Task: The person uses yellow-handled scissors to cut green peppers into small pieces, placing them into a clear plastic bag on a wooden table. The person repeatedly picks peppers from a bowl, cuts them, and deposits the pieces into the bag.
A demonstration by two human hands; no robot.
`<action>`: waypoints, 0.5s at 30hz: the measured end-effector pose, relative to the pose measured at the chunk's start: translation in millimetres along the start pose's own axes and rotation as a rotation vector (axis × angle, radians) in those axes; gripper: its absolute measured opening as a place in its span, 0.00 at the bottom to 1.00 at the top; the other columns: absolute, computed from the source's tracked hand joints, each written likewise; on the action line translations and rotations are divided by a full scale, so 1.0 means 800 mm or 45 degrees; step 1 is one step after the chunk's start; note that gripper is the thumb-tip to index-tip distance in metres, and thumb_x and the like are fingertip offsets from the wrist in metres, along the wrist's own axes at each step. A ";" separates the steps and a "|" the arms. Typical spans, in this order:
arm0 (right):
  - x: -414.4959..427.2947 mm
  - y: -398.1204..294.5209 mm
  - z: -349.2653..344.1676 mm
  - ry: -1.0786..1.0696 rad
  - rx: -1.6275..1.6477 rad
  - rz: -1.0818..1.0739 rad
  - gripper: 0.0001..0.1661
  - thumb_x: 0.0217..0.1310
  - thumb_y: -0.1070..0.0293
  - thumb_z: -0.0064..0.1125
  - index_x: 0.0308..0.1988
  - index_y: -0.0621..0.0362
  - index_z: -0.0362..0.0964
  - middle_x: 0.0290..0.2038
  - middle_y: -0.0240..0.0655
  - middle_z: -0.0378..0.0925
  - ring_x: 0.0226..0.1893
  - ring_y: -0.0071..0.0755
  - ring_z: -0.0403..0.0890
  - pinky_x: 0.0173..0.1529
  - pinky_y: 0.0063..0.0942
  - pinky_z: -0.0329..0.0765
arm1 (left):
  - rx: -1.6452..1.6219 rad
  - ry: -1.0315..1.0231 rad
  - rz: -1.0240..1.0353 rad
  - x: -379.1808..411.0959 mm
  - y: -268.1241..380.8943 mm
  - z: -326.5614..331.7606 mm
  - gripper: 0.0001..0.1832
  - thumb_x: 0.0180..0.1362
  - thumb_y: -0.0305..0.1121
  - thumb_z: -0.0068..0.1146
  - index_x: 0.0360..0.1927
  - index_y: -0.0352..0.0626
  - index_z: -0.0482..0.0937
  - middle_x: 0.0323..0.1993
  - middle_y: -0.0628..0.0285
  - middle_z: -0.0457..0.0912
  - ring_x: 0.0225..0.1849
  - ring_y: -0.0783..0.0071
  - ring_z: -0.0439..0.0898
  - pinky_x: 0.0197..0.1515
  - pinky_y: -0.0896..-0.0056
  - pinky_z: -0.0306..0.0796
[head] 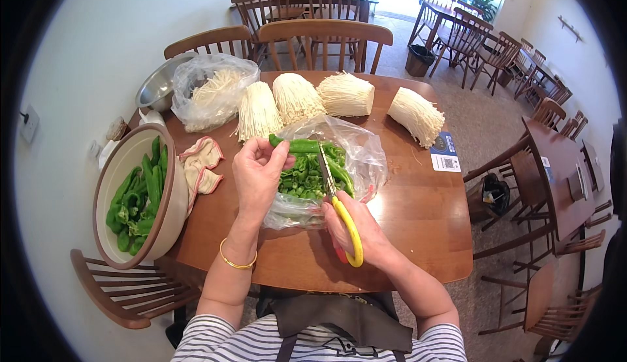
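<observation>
My left hand point(260, 172) pinches a long green pepper point(304, 146) near one end, over a clear plastic bag point(365, 158). In my right hand point(356, 225) is a pair of scissors point(351, 229) with yellow and red handles. Their blades point away from me and meet the pepper's far part; whether they are cutting through it is not plain. Cut green pepper pieces point(306, 176) lie in the opened bag beneath, with longer pepper parts at its right side. A large bowl point(179, 205) with a brown rim stands to the left and holds several whole green peppers point(139, 190).
Several enoki mushroom bundles point(296, 98) lie along the table's point(416, 244) far side. A plastic bag of enoki point(213, 90) and a steel bowl point(161, 85) stand far left. A cloth point(201, 166) lies beside the large bowl. Wooden chairs point(325, 28) surround the table.
</observation>
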State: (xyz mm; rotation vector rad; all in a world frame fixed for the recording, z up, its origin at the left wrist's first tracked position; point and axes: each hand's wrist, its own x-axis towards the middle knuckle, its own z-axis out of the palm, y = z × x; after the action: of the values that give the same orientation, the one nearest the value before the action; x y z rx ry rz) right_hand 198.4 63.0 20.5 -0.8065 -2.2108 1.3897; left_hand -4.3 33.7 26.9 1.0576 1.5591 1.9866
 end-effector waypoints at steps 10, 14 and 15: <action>0.000 -0.002 -0.002 -0.221 0.258 0.191 0.15 0.75 0.63 0.42 0.43 0.67 0.65 0.27 0.38 0.79 0.22 0.28 0.83 0.27 0.24 0.79 | 0.281 0.090 0.173 -0.007 0.008 0.009 0.07 0.62 0.24 0.61 0.31 0.34 0.75 0.27 0.61 0.83 0.29 0.80 0.83 0.31 0.80 0.78; 0.000 -0.001 -0.001 -0.160 0.267 0.187 0.19 0.73 0.56 0.45 0.38 0.64 0.65 0.22 0.39 0.78 0.19 0.34 0.81 0.28 0.33 0.79 | 0.305 0.019 0.134 -0.016 0.013 0.017 0.07 0.62 0.24 0.61 0.30 0.34 0.74 0.27 0.62 0.82 0.29 0.79 0.84 0.32 0.80 0.78; 0.000 -0.012 -0.008 -0.181 0.227 0.226 0.19 0.73 0.56 0.45 0.38 0.64 0.65 0.21 0.38 0.77 0.18 0.34 0.81 0.28 0.33 0.78 | 0.306 0.012 0.135 -0.016 0.012 0.017 0.08 0.62 0.24 0.61 0.30 0.34 0.74 0.27 0.62 0.82 0.29 0.79 0.84 0.32 0.80 0.78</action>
State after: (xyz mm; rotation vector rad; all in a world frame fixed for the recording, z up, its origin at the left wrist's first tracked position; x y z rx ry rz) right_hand 199.8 63.7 31.5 -0.8813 -2.1209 1.7513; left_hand 15.4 30.3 32.8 1.2474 1.8161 1.9077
